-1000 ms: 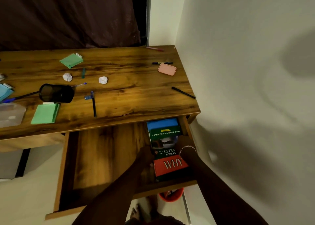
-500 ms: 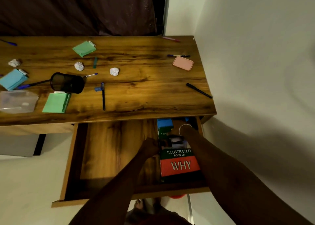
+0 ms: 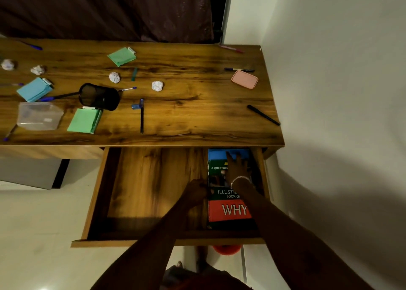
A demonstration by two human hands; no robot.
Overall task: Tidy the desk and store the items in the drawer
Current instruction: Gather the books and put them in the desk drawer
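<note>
I see the right hand [image 3: 238, 169] flat, fingers spread, on the green-red illustrated book [image 3: 229, 211] inside the open wooden drawer [image 3: 151, 180]; left hand [image 3: 195, 191] grip: cannot tell.

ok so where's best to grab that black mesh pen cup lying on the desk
The pen cup lies tipped on its side on the desk, with its mouth to the left, so its rounded mesh wall faces up. It is probably best taken round the middle from above, spanning that wall. The rim sits sideways and looks harder to reach.
</note>
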